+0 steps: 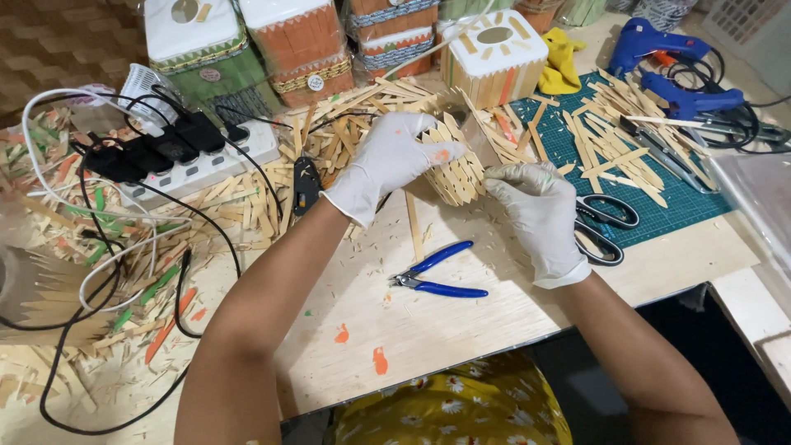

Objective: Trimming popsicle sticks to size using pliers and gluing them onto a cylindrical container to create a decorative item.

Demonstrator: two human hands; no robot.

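Both my hands wear white gloves. My left hand [387,156] grips a small structure of pale wooden craft sticks [457,169] from its left side and top. On its right side, my right hand [540,210] pinches the structure's lower edge with the fingertips. The piece is held just above the wooden worktable [461,321]. Blue-handled cutting pliers [437,280] lie on the table in front of my hands.
Black-handled scissors [606,227] lie on a green cutting mat [676,206] strewn with sticks. Two blue glue guns [671,70] rest at the back right. A white power strip [206,161] with black plugs and cables sits left. Finished stick boxes [494,53] line the back.
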